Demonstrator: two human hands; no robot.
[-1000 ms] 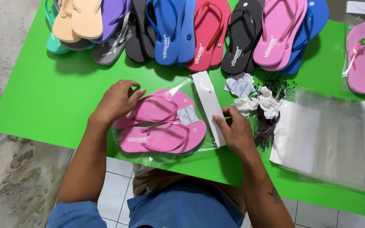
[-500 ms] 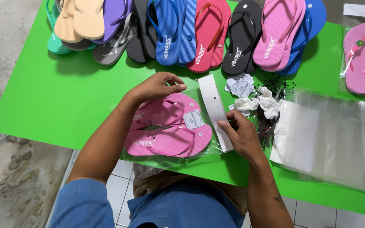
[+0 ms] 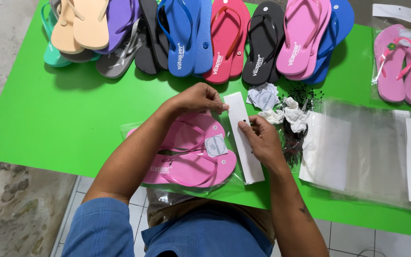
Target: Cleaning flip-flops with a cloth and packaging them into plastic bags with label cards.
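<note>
A pair of pink flip-flops (image 3: 191, 157) lies in a clear plastic bag (image 3: 224, 183) on the green table (image 3: 48, 119). The bag ends in a white header strip (image 3: 246, 147) on its right side. My left hand (image 3: 198, 99) pinches the strip's far end with its fingertips. My right hand (image 3: 262, 140) rests on the strip's middle, thumb and fingers pressing it down. A round white tag (image 3: 216, 145) sits on the upper flip-flop's toe.
A row of flip-flops in peach, purple, grey, blue (image 3: 186, 38), red, black and pink lines the table's far edge. Crumpled white paper (image 3: 286, 114) and small black fasteners lie right of my hands. A stack of clear bags (image 3: 367, 152) and a bagged pink pair (image 3: 403, 64) sit at right.
My left hand has moved from the flip-flops' left side over to the far end of the white strip. My right hand has slid a little up the strip.
</note>
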